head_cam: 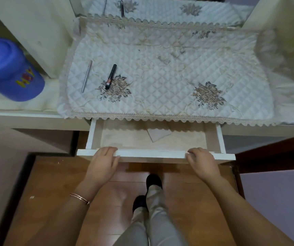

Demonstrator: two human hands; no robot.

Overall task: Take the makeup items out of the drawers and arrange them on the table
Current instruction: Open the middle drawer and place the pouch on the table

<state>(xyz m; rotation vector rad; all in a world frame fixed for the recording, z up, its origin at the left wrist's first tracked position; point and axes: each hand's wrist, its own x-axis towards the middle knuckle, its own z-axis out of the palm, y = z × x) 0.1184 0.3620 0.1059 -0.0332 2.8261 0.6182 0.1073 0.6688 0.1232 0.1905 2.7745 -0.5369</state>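
A white drawer (156,154) stands pulled out under the table's front edge. Its lined bottom shows only a folded piece of paper (158,134). My left hand (103,163) grips the drawer's front panel near its left end, fingers curled over the top edge. My right hand (202,161) grips the same panel near its right end. On the quilted table cover (169,71) lie a slim silver pencil (86,76) and a black tube with a copper end (110,76), both at the left side.
A blue plastic container (9,68) sits on the shelf at the left. A mirror (160,6) stands behind the table. White cabinet walls flank the table on both sides. My legs and dark shoes stand on the wooden floor (54,192) below the drawer.
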